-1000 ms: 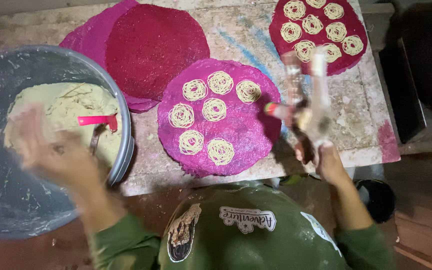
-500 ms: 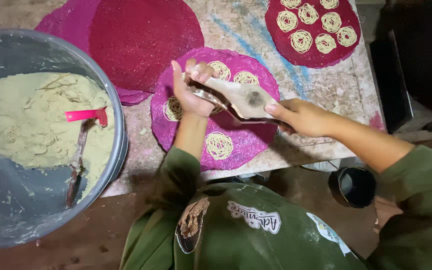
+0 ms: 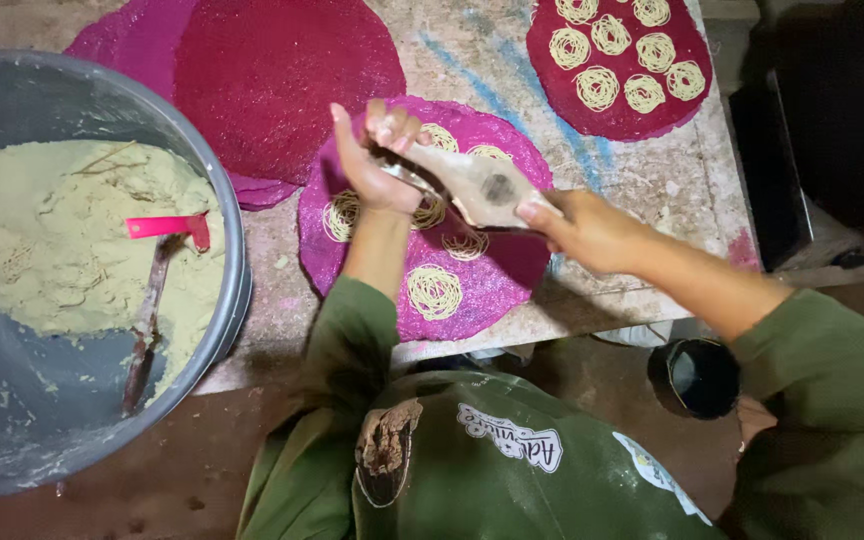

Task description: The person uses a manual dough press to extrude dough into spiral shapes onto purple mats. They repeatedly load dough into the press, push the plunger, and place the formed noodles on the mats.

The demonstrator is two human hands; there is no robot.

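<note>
My left hand (image 3: 377,160) and my right hand (image 3: 582,225) both grip a dough-smeared wooden press (image 3: 472,185), held level over a round magenta mat (image 3: 512,270). The left hand clasps its far end, the right hand its near end. Several coils of pale noodle (image 3: 434,290) lie on that mat, partly hidden by the press and my hands. At left stands a large grey basin (image 3: 237,270) of pale dough (image 3: 42,240), with a red-handled scoop (image 3: 167,226) stuck in it.
A dark red mat (image 3: 272,75) lies bare at the back over a magenta one. Another red mat (image 3: 652,115) with several noodle coils sits at back right. The worn table's edge (image 3: 572,320) runs just before my green apron. A black cup (image 3: 702,375) stands below.
My left hand left the basin and came across to the press. The press swung from upright in my right hand to level, now held by both hands over the magenta mat.
</note>
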